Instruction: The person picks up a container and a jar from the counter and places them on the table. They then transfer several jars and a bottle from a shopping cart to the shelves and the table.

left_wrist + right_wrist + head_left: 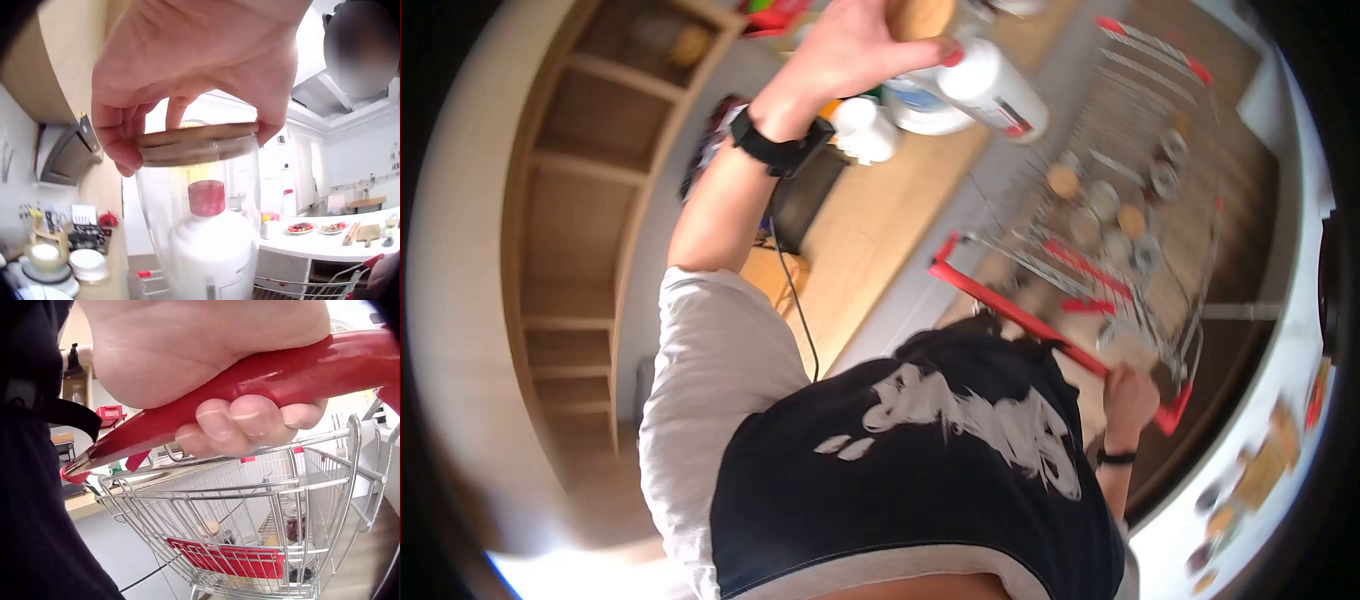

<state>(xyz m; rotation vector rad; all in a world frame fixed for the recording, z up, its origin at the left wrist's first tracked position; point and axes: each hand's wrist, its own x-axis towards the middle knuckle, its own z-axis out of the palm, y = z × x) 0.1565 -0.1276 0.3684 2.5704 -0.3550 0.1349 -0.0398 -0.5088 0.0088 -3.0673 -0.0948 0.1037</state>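
Observation:
My left hand point(850, 50) is raised and grips a clear glass jar point(156, 212) by its round wooden lid point(197, 144), fingers and thumb curled round the rim. A white bottle with a red cap point(209, 250) shows through the glass; in the head view the white bottle point(1000, 92) lies just past the fingertips. Whether my hand touches the bottle I cannot tell. My right hand point(1130, 395) is wrapped round the red handle point(350, 369) of a wire shopping cart point(250, 506), its fingers point(244, 422) curled underneath.
Several lidded jars point(1105, 200) lie in the cart basket point(1140, 150). A wooden counter point(880, 230) carries white containers point(865, 130). An open wooden shelf unit point(590, 200) stands at the left. Stacked plates point(87, 262) and a white island point(325, 240) with food dishes are nearby.

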